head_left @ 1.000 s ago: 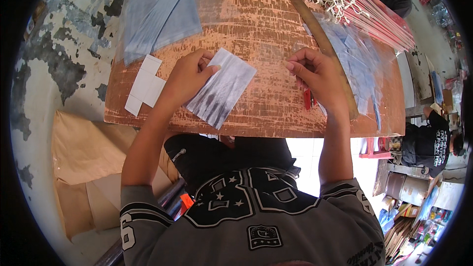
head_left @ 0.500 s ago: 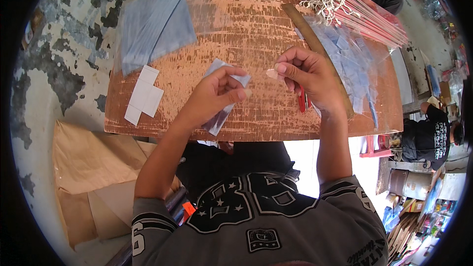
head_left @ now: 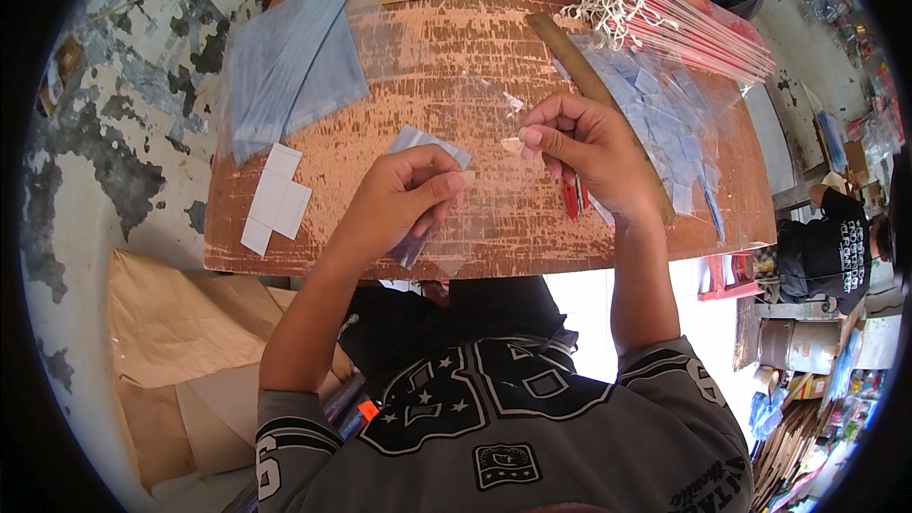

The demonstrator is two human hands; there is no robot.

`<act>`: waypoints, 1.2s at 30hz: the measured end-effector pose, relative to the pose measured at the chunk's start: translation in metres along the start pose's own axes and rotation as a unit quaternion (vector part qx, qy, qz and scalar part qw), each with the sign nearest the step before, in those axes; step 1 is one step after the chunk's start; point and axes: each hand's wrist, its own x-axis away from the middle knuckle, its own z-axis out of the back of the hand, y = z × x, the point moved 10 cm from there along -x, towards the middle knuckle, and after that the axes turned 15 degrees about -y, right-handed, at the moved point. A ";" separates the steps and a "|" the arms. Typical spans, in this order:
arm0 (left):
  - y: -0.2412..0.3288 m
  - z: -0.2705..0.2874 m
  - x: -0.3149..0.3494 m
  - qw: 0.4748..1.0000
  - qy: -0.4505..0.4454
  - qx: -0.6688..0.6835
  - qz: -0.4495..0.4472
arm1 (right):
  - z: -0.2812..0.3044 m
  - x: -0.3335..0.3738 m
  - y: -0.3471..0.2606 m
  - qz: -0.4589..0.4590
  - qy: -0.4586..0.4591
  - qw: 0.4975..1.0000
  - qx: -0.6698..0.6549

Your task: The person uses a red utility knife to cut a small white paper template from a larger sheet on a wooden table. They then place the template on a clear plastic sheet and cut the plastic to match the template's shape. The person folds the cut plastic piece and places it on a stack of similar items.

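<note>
My left hand (head_left: 410,192) is closed in a pinch, thumb against forefinger, at the edge of a thin clear plastic film (head_left: 486,119). The film is so see-through that its outline is hard to follow. Across from it, my right hand (head_left: 587,147) pinches the film's other side with thumb and forefinger. Beneath my left hand lies a bluish plastic packet (head_left: 418,140), partly covered by the fingers. A small red tool (head_left: 571,198) lies under my right hand, mostly hidden.
Blue-tinted plastic sheets (head_left: 294,71) and a white cut-out card (head_left: 277,199) are at left. At right lie a curved wooden strip (head_left: 570,55), many small plastic pieces (head_left: 665,109) and red sticks with white cords (head_left: 703,33). Another person (head_left: 826,252) is at far right.
Clear film now shows spread between my hands, where before only a small bit showed at my right fingertips. My left fingers have closed into a pinch. The view has shifted slightly.
</note>
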 end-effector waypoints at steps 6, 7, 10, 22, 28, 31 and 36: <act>0.007 0.001 0.001 1.000 -0.004 0.008 -0.003 | 0.000 0.000 -0.006 0.009 -0.005 1.000 0.022; 0.007 0.001 0.001 1.000 -0.006 0.010 -0.001 | 0.000 0.000 -0.007 0.013 -0.007 1.000 0.025; 0.007 0.003 0.002 1.000 -0.010 0.009 0.004 | -0.003 0.000 -0.011 0.023 -0.020 0.999 0.020; 0.000 -0.002 0.007 0.997 -0.067 -0.004 0.028 | -0.037 0.000 -0.013 0.000 -0.173 0.985 0.016; 0.003 -0.013 0.018 0.993 -0.099 0.009 0.061 | -0.050 0.009 -0.022 0.013 -0.210 0.976 0.057; 0.005 -0.018 0.021 0.994 -0.095 0.032 0.053 | -0.053 0.013 -0.027 0.025 -0.210 0.972 0.098; 0.009 -0.026 0.026 0.991 -0.103 0.047 0.070 | -0.052 0.022 -0.030 0.000 -0.196 0.962 0.189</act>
